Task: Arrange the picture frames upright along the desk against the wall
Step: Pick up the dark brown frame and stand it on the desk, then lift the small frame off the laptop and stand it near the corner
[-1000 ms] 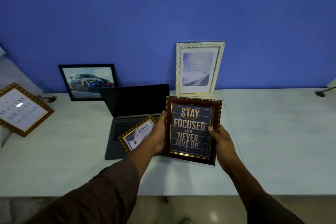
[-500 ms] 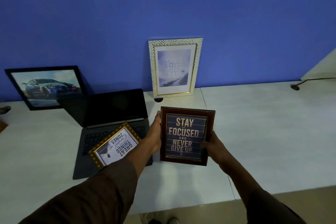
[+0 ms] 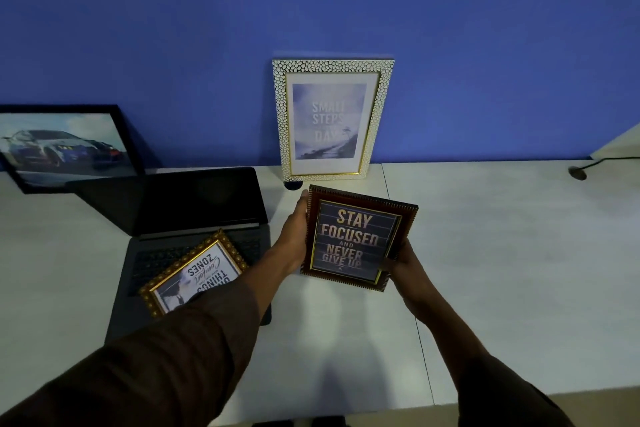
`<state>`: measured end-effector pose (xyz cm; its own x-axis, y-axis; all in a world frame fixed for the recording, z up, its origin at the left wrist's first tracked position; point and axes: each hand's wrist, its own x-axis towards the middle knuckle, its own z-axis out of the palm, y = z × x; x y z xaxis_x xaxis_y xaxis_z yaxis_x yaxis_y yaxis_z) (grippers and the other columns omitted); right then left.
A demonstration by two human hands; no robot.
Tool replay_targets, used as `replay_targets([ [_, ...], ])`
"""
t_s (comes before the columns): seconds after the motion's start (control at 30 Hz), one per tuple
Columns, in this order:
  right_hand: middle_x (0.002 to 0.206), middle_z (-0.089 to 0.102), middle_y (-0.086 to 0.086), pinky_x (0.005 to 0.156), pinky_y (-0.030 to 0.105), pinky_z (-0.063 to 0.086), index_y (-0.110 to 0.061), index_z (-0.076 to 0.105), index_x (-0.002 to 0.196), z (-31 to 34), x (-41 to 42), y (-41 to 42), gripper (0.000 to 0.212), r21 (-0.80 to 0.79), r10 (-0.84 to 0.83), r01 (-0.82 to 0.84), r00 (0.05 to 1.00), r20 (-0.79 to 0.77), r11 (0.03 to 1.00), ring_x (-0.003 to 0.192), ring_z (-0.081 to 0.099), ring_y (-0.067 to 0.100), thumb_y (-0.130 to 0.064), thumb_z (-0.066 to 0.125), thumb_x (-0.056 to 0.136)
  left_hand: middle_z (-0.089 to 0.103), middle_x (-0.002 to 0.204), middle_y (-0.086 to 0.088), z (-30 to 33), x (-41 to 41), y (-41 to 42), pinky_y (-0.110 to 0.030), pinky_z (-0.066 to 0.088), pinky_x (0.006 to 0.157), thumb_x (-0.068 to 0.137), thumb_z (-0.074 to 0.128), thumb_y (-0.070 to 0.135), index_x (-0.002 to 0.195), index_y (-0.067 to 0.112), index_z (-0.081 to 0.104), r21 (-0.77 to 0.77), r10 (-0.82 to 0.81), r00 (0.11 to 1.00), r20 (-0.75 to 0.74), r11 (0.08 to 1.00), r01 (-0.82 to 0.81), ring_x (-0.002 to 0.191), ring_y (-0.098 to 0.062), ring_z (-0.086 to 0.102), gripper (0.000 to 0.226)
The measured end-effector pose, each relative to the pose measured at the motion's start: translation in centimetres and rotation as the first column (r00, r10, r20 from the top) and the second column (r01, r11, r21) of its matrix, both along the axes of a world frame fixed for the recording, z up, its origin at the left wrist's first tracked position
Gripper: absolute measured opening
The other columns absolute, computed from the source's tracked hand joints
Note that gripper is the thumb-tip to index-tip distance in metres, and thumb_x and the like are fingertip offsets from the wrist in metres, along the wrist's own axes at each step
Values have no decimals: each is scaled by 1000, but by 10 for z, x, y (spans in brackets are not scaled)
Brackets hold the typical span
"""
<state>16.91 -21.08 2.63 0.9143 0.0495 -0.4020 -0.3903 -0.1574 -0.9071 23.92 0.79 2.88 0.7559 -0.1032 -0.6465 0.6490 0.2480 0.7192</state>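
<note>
Both hands hold the dark red frame, lettered "STAY FOCUSED AND NEVER GIVE UP", at centre of the picture, raised above the counter. The left hand has its grip closed along the frame's left edge; the right hand is closed on the lower right corner, fingers largely hidden behind the frame.

Already upright against the blue wall: the white pebbled frame at upper centre, and the black car frame at left edge. The gold frame lies flat on the laptop at lower left, partly covered by the left sleeve.

Risks, as judged:
- The held frame sits just in front of the white pebbled frame; carrying it straight back could knock that one over
- Whether the dark red frame has a rear stand cannot be seen; leaned too shallow, its foot may slide on the smooth counter
- The grip on one corner is slight; a slip during transfer is possible
</note>
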Motion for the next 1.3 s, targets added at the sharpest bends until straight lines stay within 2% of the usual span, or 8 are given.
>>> replay_targets([
  [0.2, 132, 69, -2, 99, 46, 58, -31, 54, 138, -28, 14, -14, 56, -26, 59, -61, 996, -66, 998, 124, 66, 21, -7, 72, 91, 78, 111, -16, -37, 16, -10, -58, 51, 104, 91, 41, 76, 104, 21, 81, -3, 94, 994, -64, 996, -94, 105, -38, 74, 69],
  [0.53, 132, 66, -14, 106, 47, 53, -44, 50, 134, -44, 27, -26, 58, -99, 132, -144, 984, -122, 985, 125, 63, 14, -24, 77, 88, 82, 89, -6, -39, 12, -21, -41, 58, 88, 101, 27, 67, 96, 22, 78, 121, 164, 985, -55, 980, -156, 84, -25, 78, 68],
  [0.7, 125, 62, -16, 84, 25, 52, -41, 43, 135, -38, 26, -26, 57, -128, 129, -151, 978, -166, 980, 122, 61, 18, -30, 77, 91, 77, 80, 0, -42, 5, -25, -28, 49, 71, 103, 16, 63, 92, 24, 73, 234, 171, 982, -83, 961, -147, 79, -18, 72, 70],
  [0.8, 125, 60, -13, 82, 23, 49, -35, 42, 141, -37, 25, -28, 60, -154, 118, -146, 977, -177, 977, 123, 61, 21, -34, 76, 91, 74, 85, 1, -45, -3, -27, -24, 42, 65, 105, 14, 60, 92, 27, 71, 254, 163, 981, -109, 958, -131, 79, -14, 68, 67],
  [0.97, 146, 59, 5, 91, 32, 47, -24, 39, 149, -31, 20, -27, 66, -197, 57, -101, 975, -216, 975, 131, 59, 30, -32, 74, 93, 71, 101, 0, -45, -18, -24, -34, 41, 92, 106, 14, 58, 104, 25, 69, 309, 154, 985, -81, 943, -122, 84, -12, 65, 64],
  [1.1, 151, 56, 11, 95, 36, 49, -20, 34, 155, -24, 6, -20, 75, -247, -23, -36, 973, -231, 968, 132, 59, 32, -33, 74, 93, 51, 153, -8, -41, -32, -12, -45, 29, 116, 105, 16, 59, 151, 15, 45, 353, 124, 991, -49, 930, -99, 140, -28, 48, 70],
  [1.2, 156, 51, 14, 108, 47, 46, -19, 30, 158, -25, -11, -18, 85, -307, -98, 21, 966, -237, 952, 138, 54, 34, -40, 76, 90, 32, 166, -5, -35, -45, -1, -47, 22, 121, 102, 22, 64, 157, 22, 35, 338, 113, 991, -77, 938, -80, 152, -29, 31, 71],
  [1.3, 155, 51, 16, 109, 48, 45, -17, 31, 158, -23, -39, -6, 85, -346, -186, 89, 948, -258, 934, 138, 52, 36, -40, 76, 89, 35, 164, -4, -29, -68, 18, -50, 24, 119, 92, 29, 76, 155, 28, 39, 359, 114, 992, -57, 930, -86, 149, -30, 33, 80],
])
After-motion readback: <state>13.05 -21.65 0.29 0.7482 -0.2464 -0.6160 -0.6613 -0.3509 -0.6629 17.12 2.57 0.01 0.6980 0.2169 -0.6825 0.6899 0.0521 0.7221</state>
